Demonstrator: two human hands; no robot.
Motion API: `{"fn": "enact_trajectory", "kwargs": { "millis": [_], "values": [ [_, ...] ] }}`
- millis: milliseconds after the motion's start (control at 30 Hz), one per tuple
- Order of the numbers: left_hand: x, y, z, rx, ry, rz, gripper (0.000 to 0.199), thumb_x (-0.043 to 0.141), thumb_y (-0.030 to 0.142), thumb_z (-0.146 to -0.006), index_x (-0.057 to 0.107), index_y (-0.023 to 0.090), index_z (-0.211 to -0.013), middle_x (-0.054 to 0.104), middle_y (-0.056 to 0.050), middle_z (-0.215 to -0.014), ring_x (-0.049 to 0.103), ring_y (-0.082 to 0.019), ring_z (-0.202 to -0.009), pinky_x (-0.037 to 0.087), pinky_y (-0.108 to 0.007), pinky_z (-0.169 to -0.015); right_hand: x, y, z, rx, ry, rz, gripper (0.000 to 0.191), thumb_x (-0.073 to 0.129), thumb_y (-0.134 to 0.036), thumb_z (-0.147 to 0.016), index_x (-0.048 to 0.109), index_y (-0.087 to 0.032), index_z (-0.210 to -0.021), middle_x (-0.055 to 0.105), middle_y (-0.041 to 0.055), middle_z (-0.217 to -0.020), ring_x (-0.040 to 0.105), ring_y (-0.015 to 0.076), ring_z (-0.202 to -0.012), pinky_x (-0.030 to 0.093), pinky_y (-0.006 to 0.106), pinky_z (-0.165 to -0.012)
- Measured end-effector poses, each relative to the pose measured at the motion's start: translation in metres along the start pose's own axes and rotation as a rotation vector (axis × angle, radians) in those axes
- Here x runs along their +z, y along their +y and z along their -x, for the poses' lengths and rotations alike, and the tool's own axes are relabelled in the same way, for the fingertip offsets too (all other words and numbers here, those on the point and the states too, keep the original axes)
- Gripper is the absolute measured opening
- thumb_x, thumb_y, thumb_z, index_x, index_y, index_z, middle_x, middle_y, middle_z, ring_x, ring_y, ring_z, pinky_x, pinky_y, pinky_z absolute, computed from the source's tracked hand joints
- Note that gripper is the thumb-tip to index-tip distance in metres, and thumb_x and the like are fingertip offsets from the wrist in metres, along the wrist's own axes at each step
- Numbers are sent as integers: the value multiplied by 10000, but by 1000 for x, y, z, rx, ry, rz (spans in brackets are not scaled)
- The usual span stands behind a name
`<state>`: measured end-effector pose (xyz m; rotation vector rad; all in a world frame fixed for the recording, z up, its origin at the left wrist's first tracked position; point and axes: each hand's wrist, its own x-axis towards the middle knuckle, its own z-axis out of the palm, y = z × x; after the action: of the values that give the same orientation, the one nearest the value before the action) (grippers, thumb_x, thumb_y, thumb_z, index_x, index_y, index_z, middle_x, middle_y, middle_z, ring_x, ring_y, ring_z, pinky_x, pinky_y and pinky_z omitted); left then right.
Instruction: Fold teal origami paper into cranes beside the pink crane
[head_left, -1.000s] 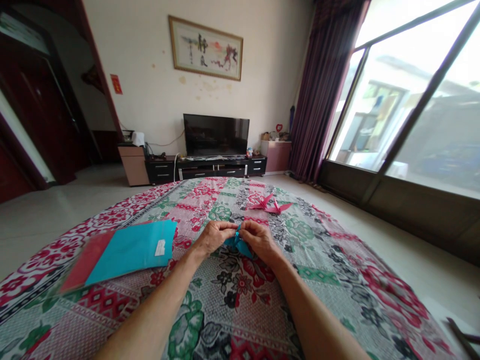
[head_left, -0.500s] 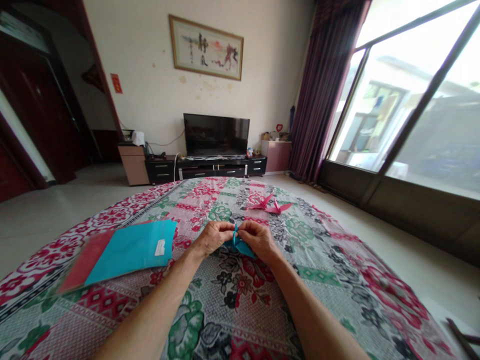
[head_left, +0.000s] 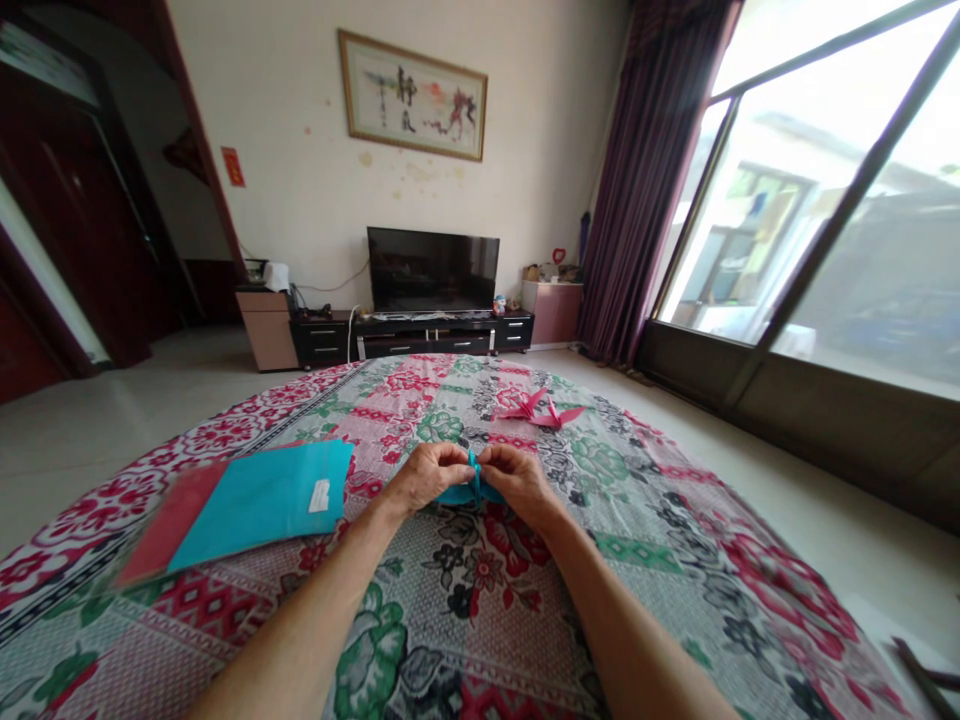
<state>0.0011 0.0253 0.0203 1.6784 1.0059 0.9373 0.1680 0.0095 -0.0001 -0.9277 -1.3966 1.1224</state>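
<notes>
A small piece of folded blue paper (head_left: 460, 494) is held just over the tablecloth, in the middle of the view. My left hand (head_left: 430, 474) pinches it from the left with thumb and forefinger. From the right, my right hand (head_left: 517, 480) grips the same paper, its fingertips close to those of the left. A narrow upright part of the paper shows between the fingertips, and a wider part spreads below. The fingers cover some of the folds. Beyond my right hand, two pink paper cranes (head_left: 553, 415) lie on the cloth.
On the left lies a clear packet of blue and red paper sheets (head_left: 262, 500) with a white label. A flowered tablecloth (head_left: 637, 620) covers the rounded table. Farther back stand a television (head_left: 433, 270) on a low black cabinet (head_left: 322, 340), and a window at right.
The blue paper has turned in my fingers: its lower part now spreads to the left as well, where before it pointed to the lower right. Both hands stay in nearly the same place.
</notes>
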Motion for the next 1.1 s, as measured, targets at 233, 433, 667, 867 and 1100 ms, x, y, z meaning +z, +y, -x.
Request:
{"fn": "enact_trajectory", "kwargs": {
  "millis": [233, 433, 667, 867, 1100],
  "values": [
    [1, -1, 0, -13, -4, 30, 186, 660, 274, -624, 632, 135, -744, 565, 40, -615, 469, -74, -553, 365, -193, -549, 1, 0, 1, 20, -4, 10, 215, 650, -327, -626, 557, -172, -742, 499, -58, -597, 381, 41, -474, 294, 165, -441],
    [4, 0, -1, -29, 19, 1, 183, 652, 280, -616, 626, 133, -720, 555, 32, -607, 458, -78, -540, 360, -196, -531, 0, 1, 1, -8, 13, 25, 175, 629, -300, -636, 565, -173, -739, 514, -53, -598, 396, 46, -471, 306, 171, -446],
    [5, -5, -4, 5, 38, -68, 192, 636, 297, -626, 636, 137, -733, 579, 21, -616, 485, -92, -544, 375, -201, -527, -2, 5, -1, -62, 37, 131, 155, 607, -291, -660, 585, -169, -752, 536, -36, -614, 427, 64, -510, 333, 176, -463],
    [6, -8, -5, 26, 70, -111, 168, 611, 293, -643, 636, 147, -721, 604, 15, -626, 511, -102, -555, 391, -202, -529, -3, 5, -1, -72, 27, 225, 190, 583, -301, -692, 609, -162, -818, 521, -33, -603, 410, 68, -511, 332, 174, -457],
    [8, -5, -5, 39, 91, -166, 155, 595, 274, -643, 641, 153, -727, 623, 13, -630, 538, -114, -573, 405, -210, -547, 0, -2, 1, -41, 47, 238, 184, 590, -350, -693, 599, -169, -730, 484, -44, -550, 364, 60, -469, 287, 167, -410]
  ]
}}
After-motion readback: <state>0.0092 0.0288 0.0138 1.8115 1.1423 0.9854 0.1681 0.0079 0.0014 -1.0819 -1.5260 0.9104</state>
